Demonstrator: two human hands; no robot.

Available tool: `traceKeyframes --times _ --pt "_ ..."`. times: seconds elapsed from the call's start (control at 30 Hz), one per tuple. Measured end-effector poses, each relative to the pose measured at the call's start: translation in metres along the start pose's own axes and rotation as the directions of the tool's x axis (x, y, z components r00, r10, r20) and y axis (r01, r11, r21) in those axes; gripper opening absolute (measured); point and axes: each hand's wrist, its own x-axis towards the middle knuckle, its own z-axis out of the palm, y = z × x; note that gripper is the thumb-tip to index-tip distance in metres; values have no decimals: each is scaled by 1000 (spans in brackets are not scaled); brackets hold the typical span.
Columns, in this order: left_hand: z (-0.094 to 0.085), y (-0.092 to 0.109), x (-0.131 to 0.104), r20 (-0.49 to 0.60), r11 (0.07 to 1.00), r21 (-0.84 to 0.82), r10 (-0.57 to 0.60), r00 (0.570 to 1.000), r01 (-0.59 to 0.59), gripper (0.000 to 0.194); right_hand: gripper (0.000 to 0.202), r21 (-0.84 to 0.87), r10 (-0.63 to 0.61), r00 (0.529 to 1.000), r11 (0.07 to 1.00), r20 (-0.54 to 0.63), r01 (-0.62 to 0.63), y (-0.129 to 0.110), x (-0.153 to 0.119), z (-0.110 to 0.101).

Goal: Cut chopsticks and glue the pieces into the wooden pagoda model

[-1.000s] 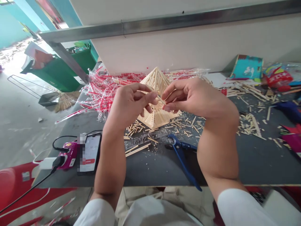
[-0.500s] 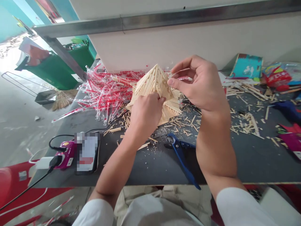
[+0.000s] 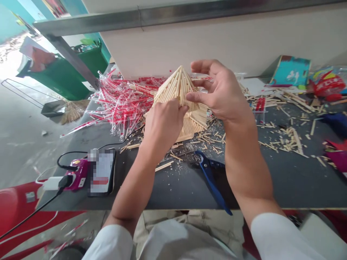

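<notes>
A pointed model built of pale wooden sticks (image 3: 180, 81) stands on the dark table, its peak upright and its lower part spreading out. My left hand (image 3: 166, 121) is at its front face, fingers curled together against the sticks; what they pinch, if anything, is too small to make out. On the right side of the model, my right hand (image 3: 217, 90) is raised with thumb and fingers apart, the thumb tip close to the sloping sticks. Nothing shows between its fingers. Blue-handled cutters (image 3: 211, 180) lie on the table below the model.
Red and clear plastic wrappers (image 3: 121, 104) are heaped left of the model. A phone (image 3: 101, 173) and a purple power socket (image 3: 78, 175) are at the front left. Cut stick pieces (image 3: 291, 142) are scattered rightwards. A metal bar (image 3: 173, 18) crosses behind.
My right hand has shifted left, nearer the model, its fingers spread wider. My left hand has moved slightly left and stays at the front face. The camera view has shifted a little.
</notes>
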Motion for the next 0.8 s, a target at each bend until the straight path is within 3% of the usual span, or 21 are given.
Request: traceKeyframes --times 0.13,0.33,0.6,0.8 --pt "-3 -6 2 17 1000 6 7 1000 -7 29 61 -58 50 999 997 -14 -50 -9 -4 6" --pt "-3 0 5 15 998 54 -36 999 35 29 55 -127 61 995 989 -80 -70 -21 -6 20" --pt "0 0 7 27 996 71 -57 998 55 30 48 3 65 990 998 -128 -65 -1 2 25" --pt "1 4 7 19 992 86 -90 996 88 29 57 -10 50 995 999 -88 -51 5 3 21"
